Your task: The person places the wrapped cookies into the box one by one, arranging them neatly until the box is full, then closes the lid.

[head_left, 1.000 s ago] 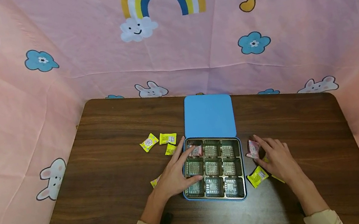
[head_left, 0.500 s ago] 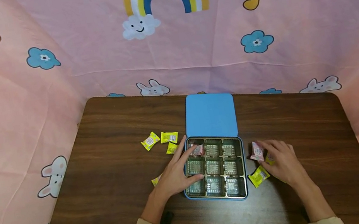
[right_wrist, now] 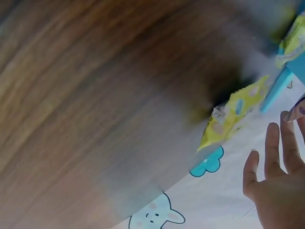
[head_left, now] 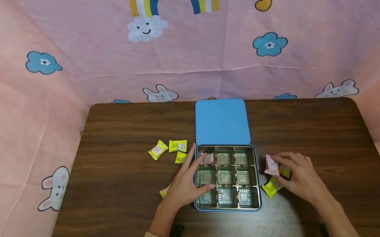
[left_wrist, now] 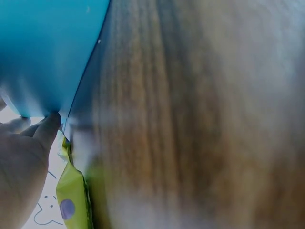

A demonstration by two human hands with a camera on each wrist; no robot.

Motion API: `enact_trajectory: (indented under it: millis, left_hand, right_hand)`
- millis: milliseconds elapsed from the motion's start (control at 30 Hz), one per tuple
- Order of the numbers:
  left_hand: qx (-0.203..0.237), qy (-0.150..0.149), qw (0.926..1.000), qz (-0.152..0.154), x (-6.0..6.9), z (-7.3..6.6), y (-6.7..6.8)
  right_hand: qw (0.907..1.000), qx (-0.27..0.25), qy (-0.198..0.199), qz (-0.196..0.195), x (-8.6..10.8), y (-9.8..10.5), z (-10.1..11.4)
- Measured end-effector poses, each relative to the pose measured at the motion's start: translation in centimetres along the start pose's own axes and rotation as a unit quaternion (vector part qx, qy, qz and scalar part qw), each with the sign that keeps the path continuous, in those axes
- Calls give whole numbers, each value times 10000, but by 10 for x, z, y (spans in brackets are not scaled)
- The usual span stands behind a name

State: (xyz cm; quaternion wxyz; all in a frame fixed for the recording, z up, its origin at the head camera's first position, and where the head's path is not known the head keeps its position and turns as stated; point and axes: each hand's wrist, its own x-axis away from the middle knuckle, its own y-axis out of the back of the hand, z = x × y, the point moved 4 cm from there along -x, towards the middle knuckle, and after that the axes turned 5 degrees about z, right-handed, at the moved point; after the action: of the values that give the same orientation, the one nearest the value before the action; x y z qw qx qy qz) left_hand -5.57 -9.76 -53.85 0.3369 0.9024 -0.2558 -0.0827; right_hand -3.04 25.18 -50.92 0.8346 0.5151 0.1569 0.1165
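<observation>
A blue square tin [head_left: 230, 210] with a compartmented tray lies in mid-table, one pink wrapped candy [head_left: 208, 158] in its far left compartment. My left hand [head_left: 182, 188] rests over the tin's left edge, its index fingertip by that candy and the thumb over a nearer compartment. In the left wrist view, its fingers touch the tin's blue side [left_wrist: 47, 52]. Right of the tin, my right hand [head_left: 301, 177] pinches another pink wrapped candy [head_left: 271, 165] between thumb and fingers; only a corner of this candy [right_wrist: 298, 110] shows in the right wrist view.
Yellow wrapped candies [head_left: 272, 187] lie under and beside the right hand. Several more yellow candies [head_left: 158, 150] lie left of the tin, one partly behind the left hand. A blue lid [head_left: 220, 122] adjoins the tin's far edge. Patterned cloth [head_left: 194, 51] hangs behind the table.
The right hand has taken hold of the pink candy and drawn it slightly nearer, and the candy has turned. My left hand has stayed on the tin.
</observation>
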Motion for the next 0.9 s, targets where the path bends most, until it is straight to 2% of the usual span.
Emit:
enact_trajectory:
  millis: [200,700,900]
  left_hand:
    - [104,58,9999,-33,0,1,0]
    - [72,301,9995,-21,-4,2,-3]
    - [72,276,9996,-86,-5,3,-3]
  right_hand:
    - [9998,-148,-149,45,5,11,9]
    - [9979,-585,238,-113,22,13,41]
    - [9965,-749,349,-110,27,10,52]
